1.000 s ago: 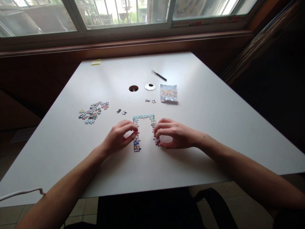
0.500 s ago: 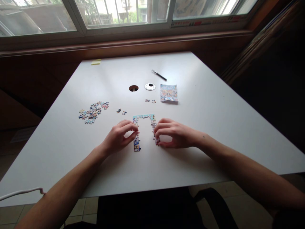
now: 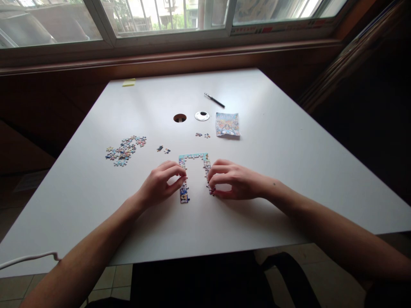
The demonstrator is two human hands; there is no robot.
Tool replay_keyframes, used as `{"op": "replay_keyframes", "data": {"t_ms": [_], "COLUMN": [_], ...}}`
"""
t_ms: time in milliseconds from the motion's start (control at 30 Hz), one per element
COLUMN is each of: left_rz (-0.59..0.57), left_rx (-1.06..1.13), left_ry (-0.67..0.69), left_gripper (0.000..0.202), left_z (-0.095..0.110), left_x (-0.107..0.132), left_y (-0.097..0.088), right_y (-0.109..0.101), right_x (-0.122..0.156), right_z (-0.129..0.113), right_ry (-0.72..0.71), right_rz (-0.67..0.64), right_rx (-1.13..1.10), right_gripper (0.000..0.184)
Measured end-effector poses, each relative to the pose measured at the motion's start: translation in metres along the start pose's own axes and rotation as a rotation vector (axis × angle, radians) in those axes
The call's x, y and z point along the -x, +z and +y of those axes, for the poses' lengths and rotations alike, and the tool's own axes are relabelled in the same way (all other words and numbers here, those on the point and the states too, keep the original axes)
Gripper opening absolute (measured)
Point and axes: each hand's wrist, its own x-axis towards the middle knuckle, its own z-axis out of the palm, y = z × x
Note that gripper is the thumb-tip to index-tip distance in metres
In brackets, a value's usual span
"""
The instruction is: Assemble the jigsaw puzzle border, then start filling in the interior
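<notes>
A partly joined jigsaw puzzle (image 3: 194,155) lies on the white table as a three-sided frame, open towards me. Its top edge is light blue, and both side strips are many-coloured. My left hand (image 3: 165,179) pinches the left strip at about its middle, thumb and forefinger together. On the other side, my right hand (image 3: 233,179) has its fingers curled and pressed on the lower part of the right strip, the thumb near its bottom end. The fingertips hide parts of both strips. Two loose puzzle pieces (image 3: 167,151) lie beyond my left hand, and two more pieces (image 3: 199,134) lie above the frame.
A pile of loose pieces (image 3: 123,149) is on the left. Behind the puzzle lie a picture sheet (image 3: 227,124), a pen (image 3: 214,100), a round metal cover (image 3: 202,116) and a cable hole (image 3: 180,117). A yellow sticky note (image 3: 129,82) and a white cable (image 3: 28,258) are near the edges.
Both hands stay at the two side strips, with hardly any movement. The right fingers have shifted very slightly on the right strip. The view has tilted a little.
</notes>
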Motion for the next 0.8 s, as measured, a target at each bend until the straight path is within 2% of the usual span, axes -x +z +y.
{"op": "replay_keyframes", "data": {"t_ms": [467,700,800], "left_rz": [-0.002,0.015,0.032], "left_rx": [-0.004,-0.008,-0.023], "left_ry": [0.009,0.011,-0.006], "left_gripper": [0.004,0.003,0.003], "left_z": [-0.0005,-0.0022,-0.0023], "left_x": [0.0009,0.0016,0.0004], "left_y": [-0.0002,-0.0004,-0.0028], "right_y": [-0.0026,-0.0027,-0.0041], "right_x": [-0.0006,-0.0025,-0.0016], "right_z": [0.0013,-0.0039,0.0021], "right_ry": [-0.026,-0.035,-0.011], "right_rz": [0.0,0.042,0.132], "right_rx": [0.044,-0.029,-0.052], "right_gripper": [0.007,0.01,0.011]}}
